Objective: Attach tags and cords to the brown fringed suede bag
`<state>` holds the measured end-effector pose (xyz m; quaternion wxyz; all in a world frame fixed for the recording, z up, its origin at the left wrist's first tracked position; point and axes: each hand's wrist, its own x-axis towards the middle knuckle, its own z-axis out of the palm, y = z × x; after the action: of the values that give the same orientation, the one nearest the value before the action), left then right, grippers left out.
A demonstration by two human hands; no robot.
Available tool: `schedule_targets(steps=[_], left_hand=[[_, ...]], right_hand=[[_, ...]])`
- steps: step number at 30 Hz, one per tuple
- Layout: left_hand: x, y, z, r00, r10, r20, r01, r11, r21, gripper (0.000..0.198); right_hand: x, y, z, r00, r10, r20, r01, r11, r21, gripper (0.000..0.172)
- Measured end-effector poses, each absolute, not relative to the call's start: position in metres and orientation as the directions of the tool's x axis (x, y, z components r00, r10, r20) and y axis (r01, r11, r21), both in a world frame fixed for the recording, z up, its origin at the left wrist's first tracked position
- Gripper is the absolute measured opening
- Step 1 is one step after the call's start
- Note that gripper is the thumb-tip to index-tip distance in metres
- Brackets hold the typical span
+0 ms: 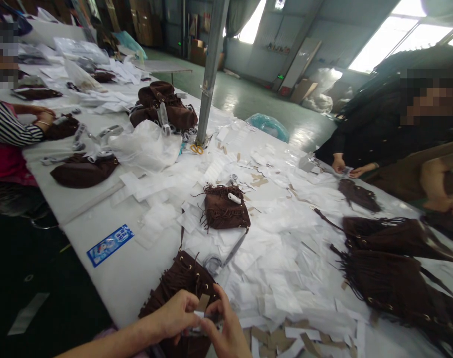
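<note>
A brown fringed suede bag (pixel 181 283) lies at the near edge of the white table (pixel 125 278), right in front of me. My left hand (pixel 176 313) and my right hand (pixel 224 328) meet over its lower end, fingers pinched together on a small pale strip between them. What exactly the strip is stays unclear. A second brown fringed bag (pixel 224 209) sits farther out, with a small white roll on top.
White paper scraps (pixel 286 268) litter the table. More brown fringed bags (pixel 398 278) lie at the right, others at the far left (pixel 162 107). A metal pole (pixel 211 69) rises mid-table, scissors (pixel 197 148) at its foot. People work at left (pixel 10 129) and right (pixel 390 129). A blue packet (pixel 110 243) lies near the left edge.
</note>
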<state>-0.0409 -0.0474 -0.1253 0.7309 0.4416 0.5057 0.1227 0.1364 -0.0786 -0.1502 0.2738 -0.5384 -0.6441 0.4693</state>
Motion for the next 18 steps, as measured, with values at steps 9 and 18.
schedule_targets(steps=[9,18], left_hand=[[-0.042,-0.05,-0.132,0.461,0.645,-0.609,0.292,0.538,0.791,0.019],[-0.045,-0.055,-0.155,0.514,0.499,-0.698,0.246,0.694,0.677,0.021]], right_hand=[[0.122,-0.064,-0.116,-0.331,0.937,-0.11,0.611,0.124,-0.782,0.022],[0.113,-0.089,-0.142,-0.441,0.879,0.182,0.655,0.454,-0.605,0.028]])
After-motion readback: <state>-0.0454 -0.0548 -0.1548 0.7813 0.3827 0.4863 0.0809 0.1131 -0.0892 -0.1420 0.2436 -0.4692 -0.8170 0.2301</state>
